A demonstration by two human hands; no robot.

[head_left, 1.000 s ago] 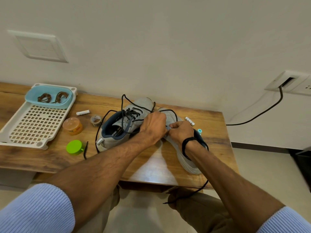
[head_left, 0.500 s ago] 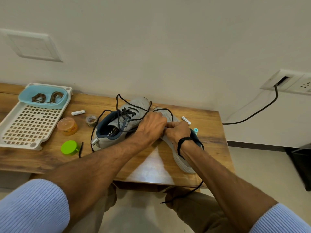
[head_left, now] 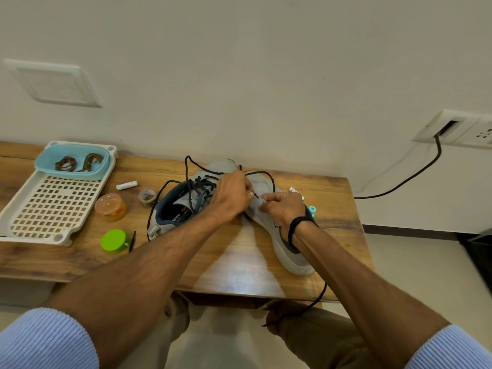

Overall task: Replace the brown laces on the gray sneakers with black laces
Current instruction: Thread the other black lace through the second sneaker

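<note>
Tightly, left hand fingers pinch black lace; right hand grips gray sneaker.

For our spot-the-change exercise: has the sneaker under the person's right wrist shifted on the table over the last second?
No. The sneaker lies the same against the teal object beside it; only the view shifted.

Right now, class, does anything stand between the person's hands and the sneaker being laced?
Nothing visible does. The left hand pinches the black lace right at the sneaker, and the right hand grips its upper. The other sneaker lies beside them, off to the left.
</note>
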